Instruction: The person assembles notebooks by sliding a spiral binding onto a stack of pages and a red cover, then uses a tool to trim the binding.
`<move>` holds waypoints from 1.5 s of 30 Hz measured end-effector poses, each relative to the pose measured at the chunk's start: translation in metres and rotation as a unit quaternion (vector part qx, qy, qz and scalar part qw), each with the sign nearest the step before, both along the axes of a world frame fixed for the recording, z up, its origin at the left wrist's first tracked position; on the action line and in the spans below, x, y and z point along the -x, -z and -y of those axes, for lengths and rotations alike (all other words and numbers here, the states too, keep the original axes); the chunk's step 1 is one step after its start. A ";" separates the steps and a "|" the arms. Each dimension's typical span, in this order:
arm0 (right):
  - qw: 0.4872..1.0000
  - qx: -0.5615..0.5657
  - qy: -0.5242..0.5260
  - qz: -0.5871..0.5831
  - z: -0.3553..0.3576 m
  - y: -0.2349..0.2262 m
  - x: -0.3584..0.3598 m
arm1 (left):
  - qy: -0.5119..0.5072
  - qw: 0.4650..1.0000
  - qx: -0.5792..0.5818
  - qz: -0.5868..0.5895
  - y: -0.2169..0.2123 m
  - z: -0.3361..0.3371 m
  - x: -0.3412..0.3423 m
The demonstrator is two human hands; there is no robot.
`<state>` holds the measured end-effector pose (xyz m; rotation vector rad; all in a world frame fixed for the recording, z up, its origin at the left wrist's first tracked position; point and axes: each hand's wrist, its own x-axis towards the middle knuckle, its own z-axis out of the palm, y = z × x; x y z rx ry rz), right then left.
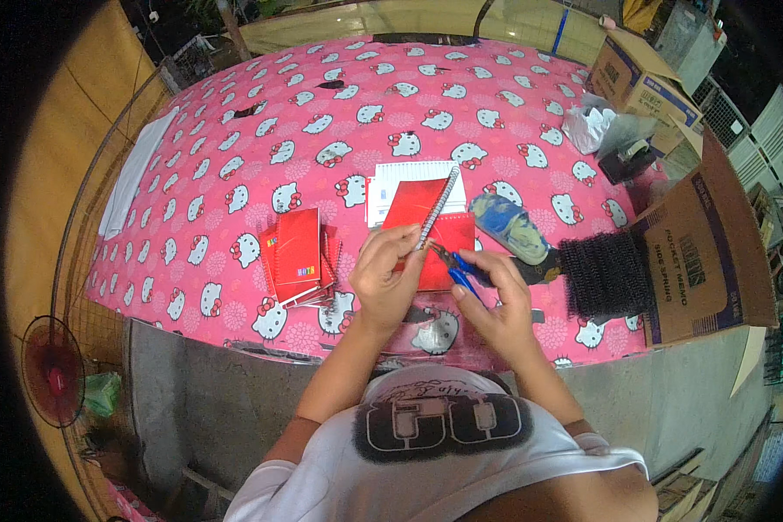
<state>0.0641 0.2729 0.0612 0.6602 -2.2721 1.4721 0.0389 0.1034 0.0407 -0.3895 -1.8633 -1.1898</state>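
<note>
My left hand [384,271] pinches the lower end of a red spiral notebook [411,202], which is tilted up with its wire coil [439,205] along the right edge. In my right hand [506,306] is a pair of blue-handled pliers [463,271]. Their jaws are at the coil's lower end, close to my left fingertips; whether they touch the wire I cannot tell. Beneath lie another red cover [454,230] and a stack of white sheets [390,172]. To the left, several red spiral notebooks [298,248] form an uneven pile.
A blue and yellow cloth bundle [511,228] lies right of the notebooks. Beyond it, many black coils [602,277] sit by an open cardboard box [696,261]. Another carton [639,83] and a clear plastic bag [588,129] stand far right. White cloth [139,174] covers the table's left edge.
</note>
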 end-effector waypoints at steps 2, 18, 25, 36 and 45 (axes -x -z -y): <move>0.998 -0.042 0.018 -0.030 0.003 0.004 0.003 | 0.006 1.000 -0.013 0.010 0.002 0.001 -0.002; 0.676 0.363 -0.282 0.575 -0.012 0.005 0.016 | 0.005 0.997 0.058 -0.056 0.000 0.010 -0.003; 0.979 -0.093 -0.006 0.183 -0.046 0.074 -0.012 | -0.115 0.981 -0.146 0.052 -0.040 0.080 -0.005; 0.989 -0.096 0.101 0.051 -0.021 0.071 0.068 | -0.184 0.828 0.457 0.266 -0.003 0.191 0.050; 0.993 0.081 0.048 0.077 -0.014 0.016 0.086 | -0.227 0.939 0.189 0.175 -0.013 0.166 0.016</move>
